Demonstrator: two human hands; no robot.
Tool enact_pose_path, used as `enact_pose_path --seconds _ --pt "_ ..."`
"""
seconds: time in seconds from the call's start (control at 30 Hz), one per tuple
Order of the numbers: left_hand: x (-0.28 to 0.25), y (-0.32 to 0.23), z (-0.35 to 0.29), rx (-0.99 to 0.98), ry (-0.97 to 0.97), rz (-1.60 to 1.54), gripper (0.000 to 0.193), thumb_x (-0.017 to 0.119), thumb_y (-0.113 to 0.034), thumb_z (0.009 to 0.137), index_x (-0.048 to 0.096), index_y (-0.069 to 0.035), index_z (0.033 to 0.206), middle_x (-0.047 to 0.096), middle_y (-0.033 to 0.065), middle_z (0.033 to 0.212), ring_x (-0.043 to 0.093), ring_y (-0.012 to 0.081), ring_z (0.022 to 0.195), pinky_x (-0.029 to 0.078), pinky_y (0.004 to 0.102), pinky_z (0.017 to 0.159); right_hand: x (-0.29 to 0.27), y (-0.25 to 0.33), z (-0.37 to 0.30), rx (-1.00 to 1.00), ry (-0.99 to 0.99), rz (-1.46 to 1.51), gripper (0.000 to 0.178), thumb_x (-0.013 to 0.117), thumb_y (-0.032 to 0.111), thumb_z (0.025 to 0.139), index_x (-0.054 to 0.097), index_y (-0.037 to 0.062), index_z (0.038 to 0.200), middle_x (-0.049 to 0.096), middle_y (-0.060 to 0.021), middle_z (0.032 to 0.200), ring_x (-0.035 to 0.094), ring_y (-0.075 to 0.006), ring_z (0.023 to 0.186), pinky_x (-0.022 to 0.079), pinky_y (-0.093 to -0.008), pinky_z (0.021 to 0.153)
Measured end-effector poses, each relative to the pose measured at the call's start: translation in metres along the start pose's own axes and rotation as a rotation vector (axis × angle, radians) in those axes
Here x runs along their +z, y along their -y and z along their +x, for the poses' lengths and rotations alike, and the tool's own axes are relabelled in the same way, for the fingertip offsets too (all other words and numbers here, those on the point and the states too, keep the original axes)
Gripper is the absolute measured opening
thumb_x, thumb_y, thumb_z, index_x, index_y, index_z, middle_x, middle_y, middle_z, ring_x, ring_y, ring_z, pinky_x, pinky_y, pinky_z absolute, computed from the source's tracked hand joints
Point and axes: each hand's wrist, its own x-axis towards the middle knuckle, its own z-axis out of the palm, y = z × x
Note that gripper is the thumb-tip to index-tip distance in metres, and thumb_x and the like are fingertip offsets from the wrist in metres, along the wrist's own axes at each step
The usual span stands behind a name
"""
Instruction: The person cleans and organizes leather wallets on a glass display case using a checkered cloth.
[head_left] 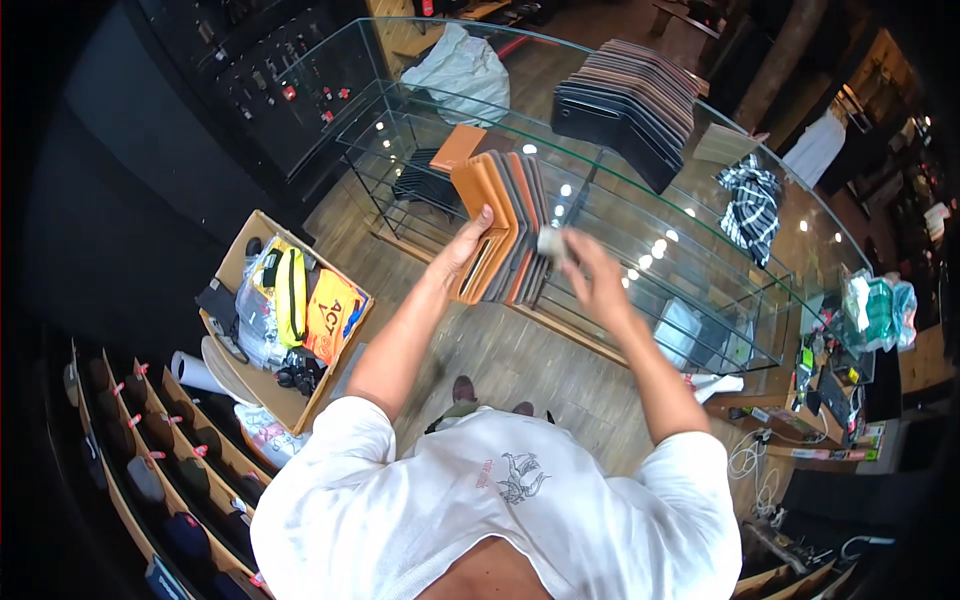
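A row of folded leather wallets [518, 215], tan, grey, brown and dark, stands half-open and nested into V shapes at the near edge of the glass counter [620, 215]. My left hand [466, 246] grips its left end, thumb on the outermost tan wallet. At the row's right side my right hand [598, 278] is closed round a small pale thing [551, 243], too blurred to name. Farther back on the counter, a longer row of similar wallets [630, 105] stands nested. One flat tan wallet [458, 147] lies just behind the row by my left hand.
A crumpled whitish bag [458, 75] and a black-and-white checked cloth [748, 208] lie on the counter. At left sits an open cardboard box [262, 222] of packaged goods. Caps fill the shelves [125, 490] at lower left. Loose cables [752, 470] hang at right.
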Motion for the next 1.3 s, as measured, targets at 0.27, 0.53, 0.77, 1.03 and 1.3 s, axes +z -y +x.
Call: enact_pose_path --seconds 0.27,0.53,0.77,1.03,1.3 --pt "-0.034 0.005 0.016 0.148 -0.029 0.405 0.070 0.065 -0.053 0.091 0.049 -0.002 0.137 0.064 0.0088 0.120 0.064 0.0188 0.108 0.055 0.0338 0.089 -0.005 0.046 0.054 -0.105 -0.143 -0.027 0.040 0.065 0.000 0.087 0.060 0.0020 0.127 0.065 -0.0191 0.121 0.066 -0.0345 0.107 0.053 -0.0380 0.091" --pt "-0.046 -0.003 0.014 0.227 -0.094 0.355 0.072 0.072 -0.049 0.087 0.047 -0.001 0.135 0.064 0.0082 0.117 0.065 0.0184 0.103 0.057 0.0328 0.083 0.045 0.068 -0.047 0.010 0.199 0.176 0.044 0.068 0.003 0.087 0.059 0.0053 0.131 0.064 -0.0169 0.125 0.063 -0.0351 0.113 0.052 -0.0402 0.097" --pt "-0.044 0.000 0.009 0.215 -0.140 0.309 0.079 0.072 -0.053 0.086 0.045 -0.002 0.139 0.062 0.0097 0.123 0.062 0.0197 0.111 0.053 0.0342 0.093 0.058 0.029 -0.011 0.011 -0.096 0.047 0.044 0.068 0.004 0.088 0.059 0.0031 0.131 0.065 -0.0200 0.123 0.064 -0.0380 0.111 0.053 -0.0402 0.092" --pt "-0.042 0.014 0.007 0.152 -0.135 0.254 0.077 0.069 -0.057 0.085 0.049 -0.002 0.135 0.066 0.0078 0.115 0.067 0.0178 0.098 0.058 0.0321 0.081 0.029 0.027 0.004 0.096 -0.185 0.038 0.040 0.065 0.006 0.089 0.060 -0.0005 0.127 0.066 -0.0219 0.120 0.065 -0.0372 0.107 0.051 -0.0384 0.093" --pt "-0.046 0.016 0.012 -0.062 -0.043 0.115 0.086 0.048 -0.073 0.087 0.055 0.000 0.131 0.068 0.0185 0.116 0.071 0.0292 0.100 0.061 0.0398 0.082 0.012 0.008 -0.036 0.034 -0.085 0.075 0.044 0.063 0.007 0.091 0.057 0.0017 0.134 0.062 -0.0185 0.130 0.062 -0.0313 0.119 0.047 -0.0385 0.102"
